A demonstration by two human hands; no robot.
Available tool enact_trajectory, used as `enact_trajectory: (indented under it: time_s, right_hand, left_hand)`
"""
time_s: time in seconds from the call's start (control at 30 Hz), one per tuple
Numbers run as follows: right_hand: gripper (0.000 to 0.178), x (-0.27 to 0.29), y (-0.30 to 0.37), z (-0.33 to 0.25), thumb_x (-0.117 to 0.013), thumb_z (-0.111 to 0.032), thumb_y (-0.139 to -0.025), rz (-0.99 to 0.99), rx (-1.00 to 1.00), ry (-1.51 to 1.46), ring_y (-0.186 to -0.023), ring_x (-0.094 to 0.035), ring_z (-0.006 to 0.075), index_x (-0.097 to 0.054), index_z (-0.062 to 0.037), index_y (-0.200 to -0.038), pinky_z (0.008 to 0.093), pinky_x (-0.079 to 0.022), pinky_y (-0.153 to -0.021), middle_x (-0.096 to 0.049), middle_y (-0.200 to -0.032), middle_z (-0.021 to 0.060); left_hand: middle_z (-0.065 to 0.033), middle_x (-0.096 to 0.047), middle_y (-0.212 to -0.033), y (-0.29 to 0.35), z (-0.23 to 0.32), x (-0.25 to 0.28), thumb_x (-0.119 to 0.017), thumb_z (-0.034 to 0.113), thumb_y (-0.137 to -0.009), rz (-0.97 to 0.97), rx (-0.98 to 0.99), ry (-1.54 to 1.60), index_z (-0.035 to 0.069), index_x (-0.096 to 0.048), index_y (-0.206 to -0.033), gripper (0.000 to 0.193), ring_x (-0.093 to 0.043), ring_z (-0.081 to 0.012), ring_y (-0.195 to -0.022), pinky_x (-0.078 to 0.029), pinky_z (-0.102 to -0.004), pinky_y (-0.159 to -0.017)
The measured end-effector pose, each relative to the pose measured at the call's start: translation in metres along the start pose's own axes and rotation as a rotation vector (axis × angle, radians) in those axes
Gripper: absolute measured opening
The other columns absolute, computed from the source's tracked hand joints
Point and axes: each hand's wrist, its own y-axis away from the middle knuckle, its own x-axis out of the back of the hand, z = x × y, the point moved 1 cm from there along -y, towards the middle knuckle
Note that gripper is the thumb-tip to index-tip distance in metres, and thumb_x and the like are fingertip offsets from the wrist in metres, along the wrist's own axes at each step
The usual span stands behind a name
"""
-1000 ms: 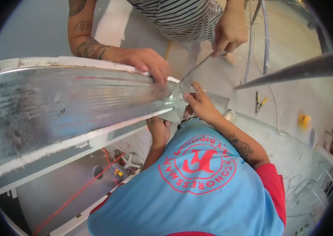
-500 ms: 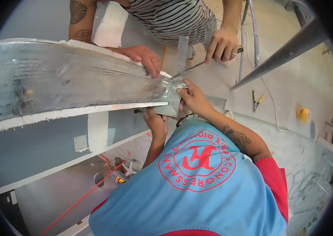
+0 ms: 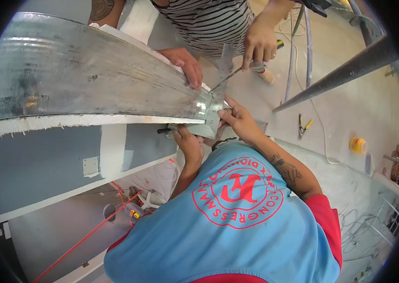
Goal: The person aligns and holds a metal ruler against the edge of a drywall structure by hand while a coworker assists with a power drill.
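A metal try square with a ruler blade lies across the right end of a long metal-faced board with ragged white edges. My right hand is closed on its right side, thumb pressed on the blade. My left hand grips its lower corner from beneath, some fingers hidden. A black-tipped thing sticks out beside my left hand. Opposite, a co-worker's hand lies on the board's far edge. The co-worker's other hand holds a thin pointed tool, its tip at the blade.
Grey metal poles stand at the right. On the floor lie yellow-and-black pliers, a yellow tub and a pale cable. A grey panel is under the board; an orange cord runs at lower left.
The view has shifted slightly, with the board's left end higher in the picture. The ruler blade leans more to the right. Both my hands keep their hold on the try square.
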Motion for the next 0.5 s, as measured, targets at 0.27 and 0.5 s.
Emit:
enact_trajectory:
  time_s: [0.27,0.5]
  right_hand:
    - [0.063,0.0,-0.003,-0.003,-0.058,-0.013,-0.096,-0.004,0.018,0.026,-0.077,-0.057,0.0077,-0.025,-0.0011,-0.149,0.0243,-0.051,-0.071,-0.06,-0.089,0.0004]
    - [0.061,0.0,-0.002,-0.004,-0.058,-0.012,-0.096,0.008,0.043,0.019,-0.077,-0.057,0.0088,-0.028,0.0038,-0.147,0.0247,-0.051,-0.07,-0.058,-0.088,0.0024]
  left_hand:
    - [-0.0107,-0.051,-0.117,0.0,-0.001,-0.002,-0.046,0.038,-0.097,0.029,-0.027,-0.004,0.004,-0.044,-0.122,0.042,-0.056,-0.0234,-0.105,-0.051,-0.0382,-0.082]
    - [-0.0112,-0.05,-0.121,-0.001,-0.002,-0.001,-0.045,0.037,-0.098,0.021,0.021,0.054,0.003,-0.042,-0.126,0.044,-0.053,-0.0237,-0.112,-0.049,-0.0394,-0.087]
